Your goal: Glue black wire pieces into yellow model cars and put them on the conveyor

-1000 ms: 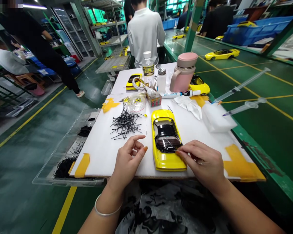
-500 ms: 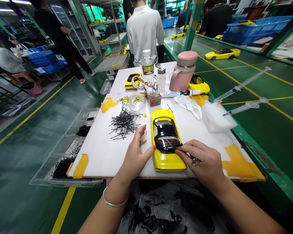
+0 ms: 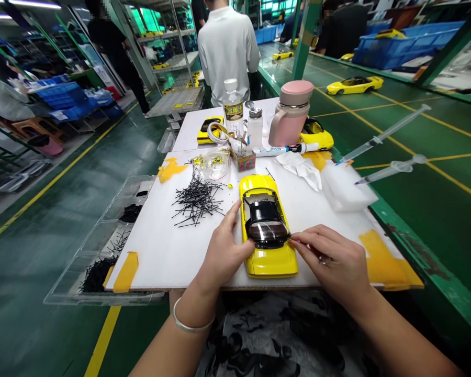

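While the left hand (image 3: 224,252), grip open, lay against its left side, apparently to steady it, one yellow model car (image 3: 272,263) stood at the near middle of the white surface (image 3: 160,248); right hand (image 3: 335,255), grip pinched closed at the dark glass (image 3: 267,230), right edge, anything held too small to tell; one heap of black rods (image 3: 198,201), left, presumably within easy reach.

White board (image 3: 153,228), front middle: 1 yellow model car (image 3: 272,264)
Left: black pin pile (image 3: 196,201), clear bag (image 3: 216,167)
Right: crumpled tissue (image 3: 300,170), foam block (image 3: 347,191)
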A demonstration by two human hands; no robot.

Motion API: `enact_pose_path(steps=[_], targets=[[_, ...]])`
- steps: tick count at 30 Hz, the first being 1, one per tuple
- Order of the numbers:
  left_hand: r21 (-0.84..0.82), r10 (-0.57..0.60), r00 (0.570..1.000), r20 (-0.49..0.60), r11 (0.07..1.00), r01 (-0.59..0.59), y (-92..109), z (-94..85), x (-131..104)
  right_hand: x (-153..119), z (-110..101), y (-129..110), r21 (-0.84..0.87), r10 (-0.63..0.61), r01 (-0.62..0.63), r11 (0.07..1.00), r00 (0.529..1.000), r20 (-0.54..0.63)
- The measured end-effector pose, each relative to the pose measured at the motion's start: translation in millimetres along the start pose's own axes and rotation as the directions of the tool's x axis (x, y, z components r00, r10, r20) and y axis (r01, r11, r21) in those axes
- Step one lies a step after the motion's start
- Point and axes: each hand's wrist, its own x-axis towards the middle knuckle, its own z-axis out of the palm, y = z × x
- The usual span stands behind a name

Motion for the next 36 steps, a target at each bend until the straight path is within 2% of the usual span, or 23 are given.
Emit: enact_pose_path(steps=[5,15,19,21,23,25,27,29,32,34,36], targets=[[-0.019,-0.004,1.0,-0.002,1.0,0.004,-1.0,0.1,-0.2,-6.8,-1.8,1.6,0.015,-0.041,0.041,0.999,0.999,0.027],[-0.058,-0.006,1.0,0.02,0.998,0.007,-5.3,0.4,-2.6,-1.8,0.2,10.0,0.006,-0.124,0.126,0.992,0.97,0.208],[-0.116,-0.019,0.999,0.037,0.993,0.023,-9.1,-2.5,-3.7,4.1,-2.1,13.3,0.117,-0.127,0.102,0.988,0.965,0.23],[-0.216,-0.028,0.997,0.071,0.975,0.043,-10.4,-7.0,-3.4,4.8,-5.8,15.0,0.245,-0.062,0.016,0.969,0.981,0.184],[-0.366,-0.056,0.993,0.107,0.926,0.092,-9.6,-11.7,-2.3,3.4,-11.1,18.5,0.338,0.099,-0.133,0.932,0.988,0.114],[-0.479,-0.098,0.989,0.113,0.866,0.141,-6.5,-14.2,-0.6,1.1,-17.2,25.4,0.379,0.302,-0.297,0.876,0.952,0.048],[-0.506,-0.132,0.987,0.097,0.847,0.163,-2.1,-13.1,1.2,-0.7,-23.6,35.7,0.366,0.413,-0.387,0.847,0.911,0.008],[-0.472,-0.126,0.988,0.085,0.869,0.151,1.3,-9.3,2.6,-1.4,-30.3,46.8,0.272,0.406,-0.393,0.878,0.914,0.007],[-0.405,-0.08,0.993,0.086,0.908,0.109,1.2,-2.9,2.3,-0.5,-40.6,58.4,0.117,0.377,-0.385,0.916,0.922,0.084],[-0.343,-0.066,0.995,0.075,0.935,0.088,-2.0,-0.3,0.4,1.4,-46.5,61.4,0.153,0.419,-0.435,0.888,0.899,0.125],[-0.251,-0.052,0.997,0.051,0.966,0.063,-5.6,1.0,-2.3,6.0,-50.2,61.6,0.306,0.471,-0.481,0.821,0.875,0.111]])
